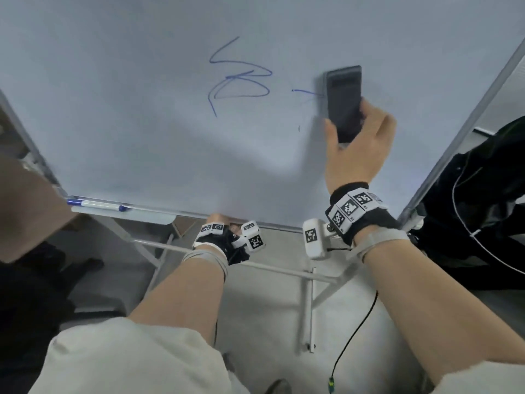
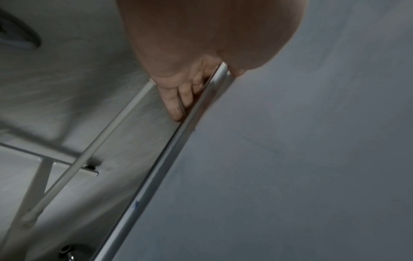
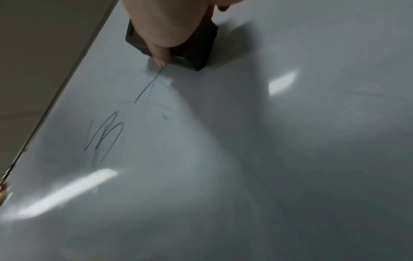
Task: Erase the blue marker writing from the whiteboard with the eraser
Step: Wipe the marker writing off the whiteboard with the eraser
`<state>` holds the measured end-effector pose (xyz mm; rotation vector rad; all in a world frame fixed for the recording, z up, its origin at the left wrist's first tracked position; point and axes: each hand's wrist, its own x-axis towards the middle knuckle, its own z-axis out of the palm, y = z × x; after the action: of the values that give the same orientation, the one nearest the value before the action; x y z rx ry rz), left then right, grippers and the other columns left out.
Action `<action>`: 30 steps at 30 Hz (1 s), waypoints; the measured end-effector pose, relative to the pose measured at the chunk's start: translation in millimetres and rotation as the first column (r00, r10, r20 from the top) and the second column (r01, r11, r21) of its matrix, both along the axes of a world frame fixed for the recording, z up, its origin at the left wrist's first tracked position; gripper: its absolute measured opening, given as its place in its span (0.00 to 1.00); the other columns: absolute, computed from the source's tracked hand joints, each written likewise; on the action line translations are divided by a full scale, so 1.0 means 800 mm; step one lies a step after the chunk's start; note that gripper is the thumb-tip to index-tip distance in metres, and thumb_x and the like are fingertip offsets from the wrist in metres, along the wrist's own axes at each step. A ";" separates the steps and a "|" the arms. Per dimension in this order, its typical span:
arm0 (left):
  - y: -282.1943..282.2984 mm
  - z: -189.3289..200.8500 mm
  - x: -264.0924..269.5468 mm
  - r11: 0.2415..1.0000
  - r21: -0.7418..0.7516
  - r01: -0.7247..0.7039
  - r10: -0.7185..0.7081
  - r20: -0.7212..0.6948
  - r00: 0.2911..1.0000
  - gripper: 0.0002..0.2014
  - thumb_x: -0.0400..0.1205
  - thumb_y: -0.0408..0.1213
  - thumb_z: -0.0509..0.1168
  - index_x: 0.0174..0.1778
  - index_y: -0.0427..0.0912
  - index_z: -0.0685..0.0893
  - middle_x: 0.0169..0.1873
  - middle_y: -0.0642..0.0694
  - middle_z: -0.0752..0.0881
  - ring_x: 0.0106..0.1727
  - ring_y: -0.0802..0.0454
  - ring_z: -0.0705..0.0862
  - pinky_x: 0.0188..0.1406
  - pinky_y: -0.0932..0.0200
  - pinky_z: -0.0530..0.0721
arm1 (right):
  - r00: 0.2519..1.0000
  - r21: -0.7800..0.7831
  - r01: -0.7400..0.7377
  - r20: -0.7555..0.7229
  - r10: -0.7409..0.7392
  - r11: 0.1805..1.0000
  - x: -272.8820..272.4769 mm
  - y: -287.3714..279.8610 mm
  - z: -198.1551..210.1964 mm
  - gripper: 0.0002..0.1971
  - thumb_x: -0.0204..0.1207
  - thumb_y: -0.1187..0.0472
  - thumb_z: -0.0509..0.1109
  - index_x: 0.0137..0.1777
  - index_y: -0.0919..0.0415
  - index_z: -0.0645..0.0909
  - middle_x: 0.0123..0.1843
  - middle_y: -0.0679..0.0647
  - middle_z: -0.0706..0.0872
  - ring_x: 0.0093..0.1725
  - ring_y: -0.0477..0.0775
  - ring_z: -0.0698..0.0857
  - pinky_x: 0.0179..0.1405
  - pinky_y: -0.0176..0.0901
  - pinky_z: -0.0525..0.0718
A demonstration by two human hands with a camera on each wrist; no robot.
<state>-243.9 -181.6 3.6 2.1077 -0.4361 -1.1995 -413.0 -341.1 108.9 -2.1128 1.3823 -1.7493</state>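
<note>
The right hand (image 1: 360,146) grips the lower end of the dark eraser (image 1: 343,100), thumb at 9 o'clock and fingers at 3 o'clock of its body. The eraser lies flat against the whiteboard (image 1: 142,123), at 3 o'clock from the blue marker writing (image 1: 240,76), covering the end of a short stroke. The left hand (image 2: 178,88) holds the board's bottom rim (image 2: 170,159), fingers behind it.

Our right hand (image 1: 359,146) is raised, forearm bare, fingers and thumb curled round the eraser (image 1: 343,102); our left hand (image 1: 217,220) sits low, fingers (image 2: 178,98) curled behind the whiteboard's bottom edge (image 2: 174,151), thumb in front; both wrists wear black bands.
</note>
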 end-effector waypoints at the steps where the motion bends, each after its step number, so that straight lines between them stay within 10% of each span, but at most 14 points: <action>1: -0.003 -0.004 0.004 0.994 -0.029 -0.104 0.101 -0.093 0.991 0.13 0.84 0.41 0.65 0.47 0.33 0.86 0.26 0.50 0.91 0.12 0.62 0.80 0.23 0.69 0.84 | 0.994 -0.037 -0.051 -0.103 0.046 0.998 0.015 0.006 -0.001 0.27 0.73 0.44 0.78 0.65 0.61 0.82 0.59 0.60 0.83 0.57 0.64 0.81 0.55 0.59 0.82; 4: 0.007 0.015 0.005 0.956 0.193 0.221 -0.264 0.236 0.935 0.18 0.75 0.47 0.75 0.29 0.40 0.79 0.18 0.51 0.84 0.12 0.60 0.75 0.07 0.72 0.66 | 0.924 -0.135 -0.139 -0.373 0.079 0.981 0.045 0.013 -0.005 0.25 0.77 0.40 0.74 0.68 0.54 0.83 0.61 0.57 0.84 0.57 0.63 0.81 0.54 0.55 0.77; 6: 0.016 0.038 0.004 0.926 0.219 0.308 -0.370 0.366 0.854 0.21 0.72 0.52 0.76 0.27 0.40 0.77 0.14 0.51 0.76 0.13 0.58 0.73 0.07 0.71 0.63 | 0.954 -0.143 -0.008 -0.297 -0.035 0.990 0.043 -0.001 -0.002 0.27 0.79 0.41 0.72 0.72 0.56 0.80 0.64 0.59 0.84 0.61 0.64 0.80 0.58 0.56 0.75; 10: 0.000 0.026 0.017 0.923 0.210 0.323 -0.372 0.263 0.890 0.18 0.76 0.47 0.72 0.28 0.39 0.77 0.17 0.46 0.81 0.19 0.48 0.80 0.22 0.68 0.75 | 0.942 0.014 0.325 0.082 -0.325 0.946 0.019 -0.036 0.027 0.29 0.80 0.44 0.69 0.76 0.63 0.77 0.66 0.63 0.82 0.63 0.68 0.81 0.59 0.59 0.81; 12: -0.005 0.018 0.021 0.934 0.137 0.329 -0.351 0.203 0.914 0.17 0.81 0.41 0.66 0.27 0.41 0.74 0.16 0.47 0.78 0.19 0.48 0.78 0.22 0.66 0.76 | 0.958 0.043 0.281 0.039 -0.283 0.959 0.031 -0.033 0.029 0.30 0.79 0.46 0.70 0.76 0.62 0.77 0.65 0.64 0.81 0.63 0.68 0.80 0.58 0.57 0.79; 16: 0.003 0.020 0.038 0.842 0.272 0.466 -0.539 0.386 0.748 0.22 0.72 0.50 0.74 0.21 0.42 0.73 0.15 0.52 0.76 0.24 0.48 0.75 0.24 0.68 0.71 | 0.941 0.007 0.013 -0.338 -0.010 1.000 0.073 0.006 -0.009 0.29 0.79 0.43 0.70 0.76 0.56 0.76 0.66 0.62 0.81 0.63 0.66 0.79 0.58 0.57 0.74; 19: 0.014 0.026 0.045 0.802 0.309 0.511 -0.597 0.440 0.671 0.20 0.69 0.53 0.76 0.27 0.44 0.75 0.17 0.52 0.75 0.28 0.48 0.77 0.24 0.66 0.69 | 0.964 -0.005 0.079 -0.254 -0.077 0.997 0.074 0.003 -0.010 0.29 0.80 0.43 0.69 0.75 0.60 0.76 0.66 0.62 0.81 0.64 0.67 0.79 0.58 0.58 0.75; 23: 0.017 0.021 0.043 0.805 0.270 0.528 -0.593 0.393 0.703 0.17 0.72 0.50 0.75 0.32 0.43 0.76 0.27 0.46 0.80 0.32 0.45 0.79 0.35 0.60 0.78 | 0.985 0.076 0.169 0.007 -0.170 0.983 0.064 -0.006 0.012 0.30 0.78 0.47 0.71 0.74 0.64 0.75 0.65 0.63 0.80 0.63 0.67 0.79 0.59 0.59 0.79; 27: 0.014 0.005 0.049 0.870 0.221 0.440 -0.492 0.347 0.798 0.21 0.71 0.55 0.73 0.29 0.43 0.74 0.23 0.46 0.79 0.22 0.51 0.75 0.25 0.65 0.71 | 0.973 0.017 -0.064 -0.221 0.066 0.998 0.091 0.021 0.000 0.28 0.75 0.44 0.74 0.68 0.62 0.79 0.62 0.62 0.81 0.61 0.67 0.79 0.58 0.58 0.76; 30: -0.001 -0.043 0.072 0.909 0.109 0.402 -0.408 0.043 0.912 0.09 0.82 0.42 0.62 0.37 0.46 0.77 0.16 0.55 0.83 0.25 0.58 0.82 0.24 0.68 0.83 | 0.924 -0.070 -0.106 -0.375 0.073 0.992 0.108 0.018 0.007 0.27 0.75 0.40 0.73 0.67 0.57 0.81 0.62 0.57 0.83 0.60 0.62 0.79 0.57 0.54 0.72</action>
<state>-186.6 -182.5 -31.0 2.2108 -0.8988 -1.4069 -326.5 -326.9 114.2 -2.6180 1.2720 -1.4529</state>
